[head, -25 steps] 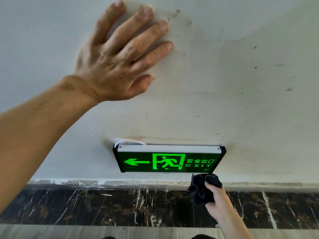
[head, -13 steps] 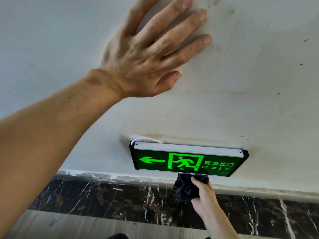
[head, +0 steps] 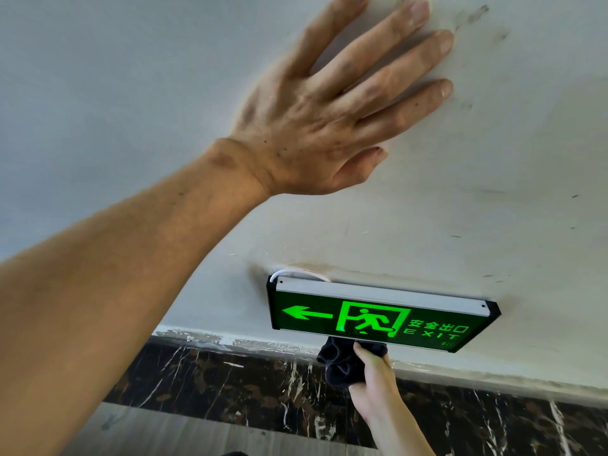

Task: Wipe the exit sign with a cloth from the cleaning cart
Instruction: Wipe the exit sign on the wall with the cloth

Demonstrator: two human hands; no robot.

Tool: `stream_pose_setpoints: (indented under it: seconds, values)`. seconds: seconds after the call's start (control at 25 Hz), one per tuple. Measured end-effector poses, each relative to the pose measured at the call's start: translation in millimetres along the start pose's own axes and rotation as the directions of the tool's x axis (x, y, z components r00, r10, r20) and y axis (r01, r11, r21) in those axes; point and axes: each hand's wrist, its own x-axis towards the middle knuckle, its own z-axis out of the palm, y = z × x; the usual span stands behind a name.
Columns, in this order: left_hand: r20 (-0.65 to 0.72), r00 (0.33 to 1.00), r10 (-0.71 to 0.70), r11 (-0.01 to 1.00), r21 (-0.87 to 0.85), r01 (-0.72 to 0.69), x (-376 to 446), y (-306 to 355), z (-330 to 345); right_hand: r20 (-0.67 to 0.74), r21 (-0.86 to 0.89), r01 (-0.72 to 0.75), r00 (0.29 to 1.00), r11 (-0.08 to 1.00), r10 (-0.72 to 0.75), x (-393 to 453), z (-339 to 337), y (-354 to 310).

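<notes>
head view: left hand (head: 316, 126) flat on wall (head: 131, 77), fingers spread

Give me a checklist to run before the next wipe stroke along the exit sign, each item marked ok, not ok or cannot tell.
1. Black cloth held in the right hand: ok.
2. Cloth touching the lower edge of the exit sign: ok.
3. Left hand flat on the wall, clear of the sign: ok.
4. White cable above the sign's left end, away from the cloth: ok.
5. Sign firmly fixed: cannot tell.
6. Sign face clean: cannot tell.
</notes>
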Motion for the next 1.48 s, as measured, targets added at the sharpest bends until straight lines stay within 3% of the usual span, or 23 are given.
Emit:
stream_pose_setpoints:
  seconds: [0.36, 0.6, 0.88, 0.96, 1.12, 1.24, 1.36, 1.48]
  values:
    - [-0.029, 0.999, -0.013, 1.0, -0.011, 0.012, 0, 1, 3, 0.0, -0.231, -0.093, 0.995, 0.969, 0.095, -14, 13, 10]
    - [-0.027, 1.0, -0.004, 1.0, -0.012, 0.004, 2, 1, 2, 0.075, -0.201, -0.171, 0.979, 0.965, 0.19, -17, 45, 43]
    - [-0.037, 0.999, -0.012, 1.0, -0.014, 0.011, 2, 2, 2, 0.122, -0.318, -0.224, 0.954, 0.921, 0.274, -19, 71, 65]
    - [-0.038, 0.999, -0.018, 1.0, -0.02, 0.017, 2, 2, 2, 0.15, -0.398, -0.226, 0.94, 0.889, 0.307, -19, 75, 69]
    - [-0.023, 1.0, -0.012, 1.0, -0.022, 0.012, 3, 2, 2, 0.262, -0.687, -0.161, 0.855, 0.709, 0.447, -28, 62, 67]
    - [-0.021, 1.0, -0.006, 1.0, -0.004, 0.006, 2, 2, 0, 0.245, -0.579, -0.112, 0.921, 0.808, 0.304, -31, 30, 59]
    - [-0.022, 1.0, 0.008, 1.0, 0.014, -0.008, 3, 1, -2, 0.108, -0.326, -0.078, 0.987, 0.942, 0.119, -33, -12, 32]
    - [-0.033, 0.999, 0.008, 1.0, 0.01, -0.007, 1, 0, -2, -0.054, -0.207, 0.06, 0.996, 0.977, -0.073, -43, -51, -12]
